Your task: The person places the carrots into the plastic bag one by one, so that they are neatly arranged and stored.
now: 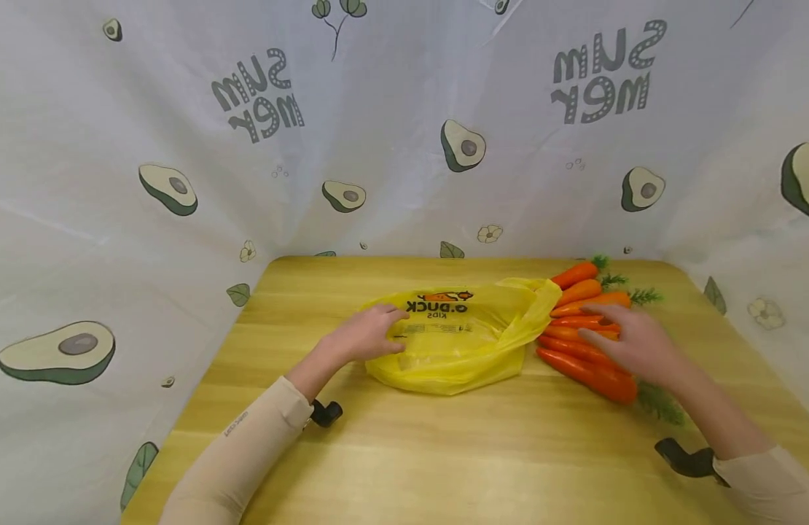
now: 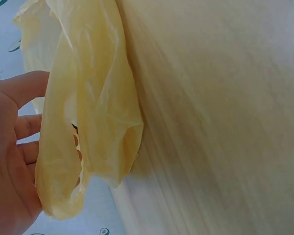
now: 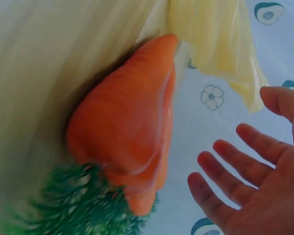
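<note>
The yellow bag lies on the table; the left hand, fingers loosely extended and clasping nothing, is at its left end; the carrots fan out at its right; the right hand, released, fingers apart, is over them.

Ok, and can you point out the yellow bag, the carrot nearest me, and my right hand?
Yellow bag (image 1: pixel 453 337): head view, on its printed face.
Nearest carrot (image 1: pixel 591 375): head view, mid-length on its orange body.
Right hand (image 1: pixel 641 343): head view, on the back of the hand.
</note>
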`<state>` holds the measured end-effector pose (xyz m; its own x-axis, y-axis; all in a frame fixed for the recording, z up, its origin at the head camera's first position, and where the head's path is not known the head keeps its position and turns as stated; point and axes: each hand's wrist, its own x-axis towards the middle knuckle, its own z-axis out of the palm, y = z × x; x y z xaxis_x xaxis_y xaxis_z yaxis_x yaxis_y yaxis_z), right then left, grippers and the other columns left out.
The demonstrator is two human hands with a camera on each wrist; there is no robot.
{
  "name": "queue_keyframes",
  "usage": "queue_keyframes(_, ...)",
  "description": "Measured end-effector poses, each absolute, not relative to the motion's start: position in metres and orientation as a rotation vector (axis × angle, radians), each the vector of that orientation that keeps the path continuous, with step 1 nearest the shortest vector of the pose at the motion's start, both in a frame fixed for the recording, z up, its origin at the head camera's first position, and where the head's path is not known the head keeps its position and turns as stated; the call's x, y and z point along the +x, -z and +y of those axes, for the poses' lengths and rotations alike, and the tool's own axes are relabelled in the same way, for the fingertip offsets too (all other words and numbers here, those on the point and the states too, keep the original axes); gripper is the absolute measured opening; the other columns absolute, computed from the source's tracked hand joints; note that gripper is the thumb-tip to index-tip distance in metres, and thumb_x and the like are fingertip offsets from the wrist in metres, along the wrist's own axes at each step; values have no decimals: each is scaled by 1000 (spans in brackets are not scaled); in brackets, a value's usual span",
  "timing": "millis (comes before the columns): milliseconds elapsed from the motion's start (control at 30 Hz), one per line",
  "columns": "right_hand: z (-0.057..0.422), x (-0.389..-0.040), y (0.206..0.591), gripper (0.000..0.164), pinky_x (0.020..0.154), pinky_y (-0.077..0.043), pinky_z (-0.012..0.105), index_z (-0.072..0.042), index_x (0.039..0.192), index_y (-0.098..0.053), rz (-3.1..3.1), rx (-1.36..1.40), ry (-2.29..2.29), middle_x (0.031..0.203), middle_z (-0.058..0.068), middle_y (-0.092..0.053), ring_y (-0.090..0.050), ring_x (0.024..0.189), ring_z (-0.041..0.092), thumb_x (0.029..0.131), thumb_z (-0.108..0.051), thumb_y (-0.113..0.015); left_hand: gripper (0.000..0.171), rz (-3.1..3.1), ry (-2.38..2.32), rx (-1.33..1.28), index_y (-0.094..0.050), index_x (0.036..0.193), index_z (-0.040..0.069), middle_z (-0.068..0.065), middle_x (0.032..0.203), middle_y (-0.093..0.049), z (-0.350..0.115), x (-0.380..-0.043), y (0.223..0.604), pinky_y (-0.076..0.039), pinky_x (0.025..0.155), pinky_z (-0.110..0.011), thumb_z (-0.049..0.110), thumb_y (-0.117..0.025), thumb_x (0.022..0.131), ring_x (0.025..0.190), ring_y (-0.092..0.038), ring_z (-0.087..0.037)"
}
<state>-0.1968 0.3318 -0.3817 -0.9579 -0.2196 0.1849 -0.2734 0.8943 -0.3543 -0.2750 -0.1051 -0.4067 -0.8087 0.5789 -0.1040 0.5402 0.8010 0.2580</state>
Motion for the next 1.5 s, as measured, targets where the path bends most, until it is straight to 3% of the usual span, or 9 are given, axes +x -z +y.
queue_keyframes(333, 361, -179, 386, 64, 72, -55, 56, 2, 146, -47, -2996, 362, -695, 129, 37, -58, -63, 105, 52, 99, -38, -64, 70, 2711, -321, 862, -46, 153, 16, -14, 160, -38, -108, -283, 413, -36, 117, -49, 41, -71, 93, 147, -37, -32)
queue_keyframes(500, 366, -175, 390, 63, 74, -55, 56, 4, 143, -50, -3001, 383, -690, 126, 35, -61, -62, 107, 52, 98, -37, -66, 74, 2647, -312, 850, -44, 154, 18, -14, 163, -33, -111, -286, 415, -32, 119, -51, 42, -74, 90, 150, -31, -33)
queue_keyframes(800, 380, -155, 407, 58, 67, -56, 33, 4, 138, -56, -3007, 372, -693, 124, 30, -65, -65, 101, 46, 95, -32, -71, 75, 2601, -269, 869, -44, 154, 17, -11, 162, -35, -107, -289, 419, -31, 120, -49, 43, -74, 91, 150, -31, -31)
queue_keyframes(1000, 377, -155, 410, 61, 68, -55, 32, 3, 140, -54, -3005, 357, -719, 124, 32, -62, -65, 100, 46, 94, -33, -72, 75, 2585, -311, 831, -43, 154, 18, -12, 163, -32, -110, -291, 421, -32, 119, -50, 40, -75, 90, 151, -29, -31)
queue_keyframes(1133, 376, -157, 408, 61, 67, -52, 26, 3, 140, -54, -2977, 361, -719, 127, 31, -59, -62, 104, 44, 93, -32, -73, 76, 2582, -340, 820, -41, 155, 18, -13, 164, -30, -111, -293, 421, -33, 119, -51, 40, -75, 90, 151, -28, -32)
queue_keyframes(1267, 374, -158, 409, 59, 64, -50, 23, 0, 136, -58, -2905, 379, -692, 125, 26, -61, -60, 98, 17, 89, -30, -78, 77, 2584, -335, 811, -41, 156, 20, -13, 164, -29, -110, -295, 420, -34, 118, -52, 41, -74, 90, 152, -27, -33)
queue_keyframes(1367, 373, -158, 411, 57, 61, -50, 22, -1, 132, -62, -2848, 424, -673, 114, 20, -67, -52, 88, -3, 85, -27, -81, 77, 2588, -322, 803, -40, 156, 22, -12, 164, -28, -109, -295, 420, -34, 118, -52, 42, -74, 90, 152, -26, -32)
queue_keyframes(1500, 373, -157, 417, 56, 60, -49, 23, -1, 127, -65, -2821, 474, -653, 103, 12, -70, -51, 84, -7, 80, -24, -85, 76, 2582, -314, 810, -40, 156, 22, -11, 164, -28, -107, -294, 420, -34, 118, -52, 41, -74, 90, 152, -26, -31)
